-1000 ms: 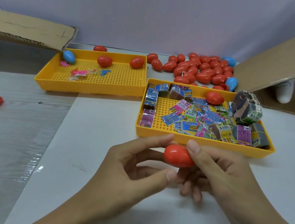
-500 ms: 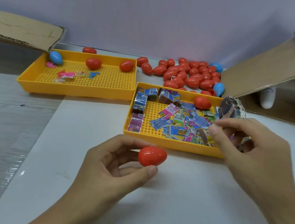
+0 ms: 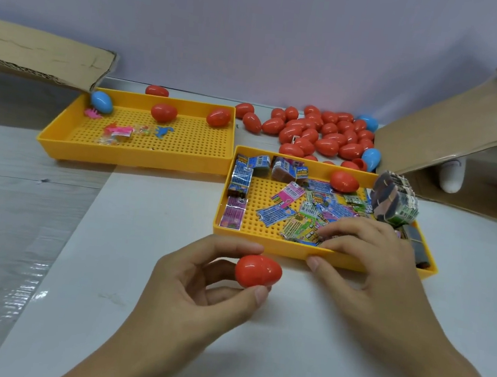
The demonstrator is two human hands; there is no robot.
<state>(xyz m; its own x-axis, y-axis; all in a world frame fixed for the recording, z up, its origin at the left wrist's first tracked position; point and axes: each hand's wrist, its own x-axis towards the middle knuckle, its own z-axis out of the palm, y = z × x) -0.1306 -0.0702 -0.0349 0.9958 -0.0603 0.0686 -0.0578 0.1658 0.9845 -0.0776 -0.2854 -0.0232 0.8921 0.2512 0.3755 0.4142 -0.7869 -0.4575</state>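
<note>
We see the red egg [image 3: 258,271] pinched in the left hand [image 3: 196,294], just above the white desk [image 3: 147,238] and just in front of the near tray [image 3: 265,248]. The index finger lies along the egg's top and the thumb presses up from beneath. The other fingers [image 3: 218,297] curl behind the egg without touching it.

The right hand [image 3: 366,265] reaches over the tray's front wall. Its bent fingertips rest on the loose leaflets [image 3: 300,213] inside, while the thumb stays outside against the wall. We cannot tell whether those fingers have hold of a leaflet or only touch the heap. The egg sits just left of this thumb, apart from it.

A second ago both hands met around the egg. Half a second ago the right hand had left it and hung raised over the tray's right end, thumb and fingers drawn together. Now it has come down and forward onto the leaflets. The left hand keeps the same pinch on the egg in much the same place.
</note>
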